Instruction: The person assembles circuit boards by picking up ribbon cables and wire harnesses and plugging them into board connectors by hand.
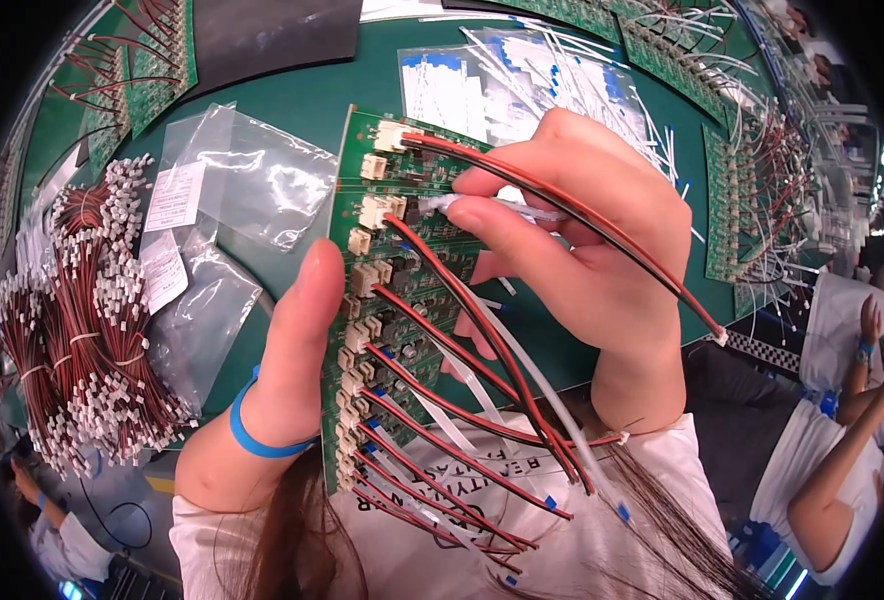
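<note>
My left hand [300,345], a blue band on its wrist, grips a long green circuit board panel [343,212] by its left edge. The thumb lies along that edge, and fingers show behind the board. White connectors line this side, with red-and-black wire pairs [467,365] plugged in and hanging toward me. Several white flat ribbon cables [449,425] with blue ends hang among them. Near the upper part of the panel, my right hand [582,210] pinches a thin whitish flat cable [542,212] between thumb and forefinger. Its tip is at the board; whether it is seated I cannot tell.
Bundled red-and-black wires with white plugs [87,340] lie at the left, beside clear plastic bags [262,180]. White ribbon cables [562,75] are piled at the back. More wired boards [724,205] stand around the green table [377,70]. Other people's arms [842,460] show at the right.
</note>
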The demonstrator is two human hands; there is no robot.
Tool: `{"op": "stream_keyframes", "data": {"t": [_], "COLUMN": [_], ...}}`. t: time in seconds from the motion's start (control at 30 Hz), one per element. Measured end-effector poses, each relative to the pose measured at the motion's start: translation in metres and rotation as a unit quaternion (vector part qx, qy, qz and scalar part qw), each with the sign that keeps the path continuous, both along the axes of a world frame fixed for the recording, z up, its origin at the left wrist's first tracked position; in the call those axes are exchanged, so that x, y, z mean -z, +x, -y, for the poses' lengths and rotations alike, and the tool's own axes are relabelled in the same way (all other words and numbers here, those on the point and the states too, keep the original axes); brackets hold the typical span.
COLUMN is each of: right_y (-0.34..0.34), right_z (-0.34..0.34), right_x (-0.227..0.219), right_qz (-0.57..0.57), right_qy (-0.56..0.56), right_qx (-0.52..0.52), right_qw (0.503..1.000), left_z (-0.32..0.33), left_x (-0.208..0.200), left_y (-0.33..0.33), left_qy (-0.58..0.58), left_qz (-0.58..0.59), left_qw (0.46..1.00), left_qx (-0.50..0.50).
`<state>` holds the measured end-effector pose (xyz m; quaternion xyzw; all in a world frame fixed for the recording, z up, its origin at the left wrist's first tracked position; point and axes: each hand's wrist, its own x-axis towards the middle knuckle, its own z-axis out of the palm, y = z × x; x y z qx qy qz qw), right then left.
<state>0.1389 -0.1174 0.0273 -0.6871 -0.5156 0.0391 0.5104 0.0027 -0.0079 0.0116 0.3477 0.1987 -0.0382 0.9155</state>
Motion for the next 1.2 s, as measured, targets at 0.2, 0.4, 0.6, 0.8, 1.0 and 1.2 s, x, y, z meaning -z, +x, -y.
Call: {"op": "stream_keyframes", "data": {"t": [0.2, 0.4, 0.6, 0.8, 1.0, 1.2], "right_y": [-0.003, -0.002, -0.004, 0.000, 0.003, 0.002], "right_z": [0.000, -0.001, -0.003, -0.002, 0.000, 0.002], "right_x": [-0.004, -0.002, 0.002, 0.002, -0.002, 0.001], "right_qz": [0.025, 0.087, 0.066, 0.065, 0.001, -0.036], "right_qy": [0.012, 0.035, 0.024, 0.020, 0.049, 0.038], "right_qx": [-0.003, 0.001, 0.022, 0.011, -0.013, -0.044], "right_qw": [1.000, 0.996, 0.997, 0.998, 0.999, 0.998], "left_z": [-0.003, 0.002, 0.004, 0.007, 0.003, 0.003], "left_x": [0.004, 0.004, 0.001, -0.001, -0.002, -0.002], "left_y": [-0.002, -0.001, -0.001, 0.000, -0.001, -0.001], "left_qy": [0.076, 0.106, 0.096, 0.082, 0.047, 0.016], "left_qz": [0.031, 0.021, 0.011, 0.014, -0.012, -0.006], "left_qw": [0.996, 0.994, 0.995, 0.996, 0.999, 1.000], "left_qx": [0.034, 0.025, 0.010, 0.013, 0.001, -0.026]}}
